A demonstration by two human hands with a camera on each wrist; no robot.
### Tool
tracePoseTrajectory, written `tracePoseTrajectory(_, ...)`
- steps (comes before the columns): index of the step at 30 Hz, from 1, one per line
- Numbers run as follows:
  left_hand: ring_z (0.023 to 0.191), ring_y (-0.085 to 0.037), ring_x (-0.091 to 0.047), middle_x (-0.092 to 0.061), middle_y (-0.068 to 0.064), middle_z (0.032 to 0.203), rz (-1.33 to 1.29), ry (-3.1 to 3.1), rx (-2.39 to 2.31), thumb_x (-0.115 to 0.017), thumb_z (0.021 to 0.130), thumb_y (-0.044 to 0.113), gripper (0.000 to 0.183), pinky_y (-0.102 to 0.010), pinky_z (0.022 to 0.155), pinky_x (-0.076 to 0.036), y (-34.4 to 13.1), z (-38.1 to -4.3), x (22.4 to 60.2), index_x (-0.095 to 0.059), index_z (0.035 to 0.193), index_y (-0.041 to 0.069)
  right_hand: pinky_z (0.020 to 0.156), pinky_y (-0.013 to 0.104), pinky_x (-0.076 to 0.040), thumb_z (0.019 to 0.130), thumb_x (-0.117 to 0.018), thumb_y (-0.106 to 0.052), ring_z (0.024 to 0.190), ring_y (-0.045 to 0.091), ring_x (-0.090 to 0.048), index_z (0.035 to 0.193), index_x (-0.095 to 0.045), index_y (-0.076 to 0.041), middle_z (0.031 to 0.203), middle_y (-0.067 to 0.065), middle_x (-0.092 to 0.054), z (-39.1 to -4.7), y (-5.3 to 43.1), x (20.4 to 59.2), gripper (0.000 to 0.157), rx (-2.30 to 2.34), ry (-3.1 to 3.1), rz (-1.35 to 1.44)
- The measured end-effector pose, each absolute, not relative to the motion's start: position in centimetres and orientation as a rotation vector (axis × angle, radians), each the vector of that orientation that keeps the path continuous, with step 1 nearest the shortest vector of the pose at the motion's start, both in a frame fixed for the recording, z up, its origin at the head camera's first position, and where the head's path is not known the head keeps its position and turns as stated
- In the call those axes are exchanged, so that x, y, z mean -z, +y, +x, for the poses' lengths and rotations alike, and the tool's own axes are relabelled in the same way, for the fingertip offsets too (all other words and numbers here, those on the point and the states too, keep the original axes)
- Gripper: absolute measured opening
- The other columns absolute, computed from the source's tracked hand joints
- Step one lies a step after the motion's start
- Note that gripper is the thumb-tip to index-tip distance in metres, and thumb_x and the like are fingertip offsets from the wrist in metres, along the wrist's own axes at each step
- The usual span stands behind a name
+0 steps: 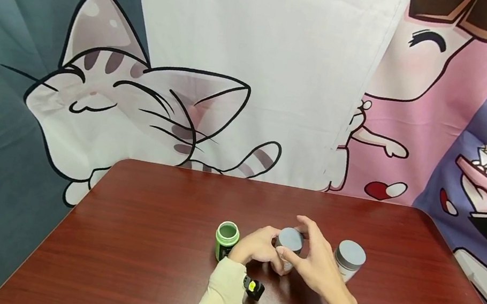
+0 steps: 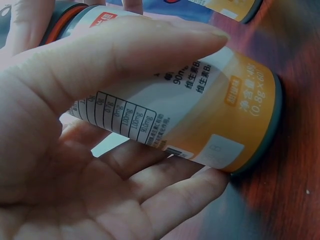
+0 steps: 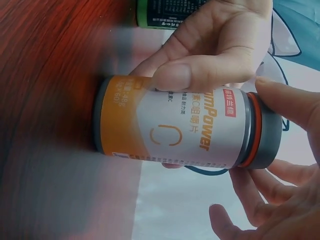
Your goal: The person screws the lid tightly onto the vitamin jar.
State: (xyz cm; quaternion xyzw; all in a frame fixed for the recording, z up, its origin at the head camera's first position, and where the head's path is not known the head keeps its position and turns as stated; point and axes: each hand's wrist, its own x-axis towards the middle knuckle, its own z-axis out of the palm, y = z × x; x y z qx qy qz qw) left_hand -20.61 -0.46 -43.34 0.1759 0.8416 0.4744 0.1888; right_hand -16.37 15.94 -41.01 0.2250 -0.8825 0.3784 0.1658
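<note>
Got a bottle (image 3: 185,125) smack between the two hands: just right of the left hand (image 1: 258,246), just left of the right hand (image 1: 321,261), looking roughly upright in the head view. Holding it round the body with the left, thumb over one side and fingers curled under the other. Pinching the grey lid (image 1: 289,238) with the right, thumb on one side, fingers on the other, a bit higher than the left hand's grip. Can't tell if the base touches the table (image 1: 145,265) beneath the hands.

Seeing a thin orange ring (image 3: 257,130) at the lower edge of that lid, plus a white and orange label with "Power" and a big C, turned toward the right wrist camera. Just left of the left hand, partly tucked behind its wrist, a green jar (image 1: 227,236) with an uncovered mouth. Right of the right hand and partly hidden by it, a second bottle (image 1: 350,256) with a grey top on. Wearing pale sleeves (image 1: 219,291) below both hands. Way out past the hands, a cloth (image 1: 267,42) with a cartoon cat.
</note>
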Motion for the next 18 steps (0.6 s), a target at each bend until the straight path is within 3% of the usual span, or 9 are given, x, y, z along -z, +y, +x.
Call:
tracePoseTrajectory(7,0.067,-0.009,-0.051,-0.061,0.010,0.078,0.495,2.364,-1.343,-0.084,0.050,0.004,0.042,-0.024,0.062,-0.044,-0.51,-20.59,43.37,-0.065,0.083,0.022,0.073,0.032,-0.044,0.069,-0.080,-0.037,0.089,0.011,-0.054,0.132,-0.039,-0.012,0.104,0.000,-0.057,-16.44,15.82,41.15,0.079,-1.055,-2.505,0.615)
tracePoseTrajectory(14,0.070,-0.006,-0.052,-0.062,0.010,0.080,0.595,2.413,-1.327,-0.083,0.055,0.005,0.040,-0.021,0.065,-0.044,-0.62,-20.85,43.65,-0.067,0.090,0.016,0.056,0.023,-0.040,0.066,-0.080,-0.043,0.059,0.011,-0.047,0.143,-0.018,-0.026,0.125,0.005,-0.048,-16.33,15.66,41.11,0.100,-1.213,-2.558,0.595)
tracePoseTrajectory(18,0.065,-0.008,-0.052,-0.063,0.010,0.079,0.555,2.392,-1.338,-0.080,0.057,0.005,0.037,-0.023,0.061,-0.045,-0.56,-20.76,43.70,-0.067,0.087,0.019,0.057,0.025,-0.042,0.072,-0.078,-0.036,0.070,0.016,-0.052,0.144,-0.011,-0.032,0.134,0.002,-0.041,-16.31,15.71,41.15,0.099,-1.381,-2.546,0.660)
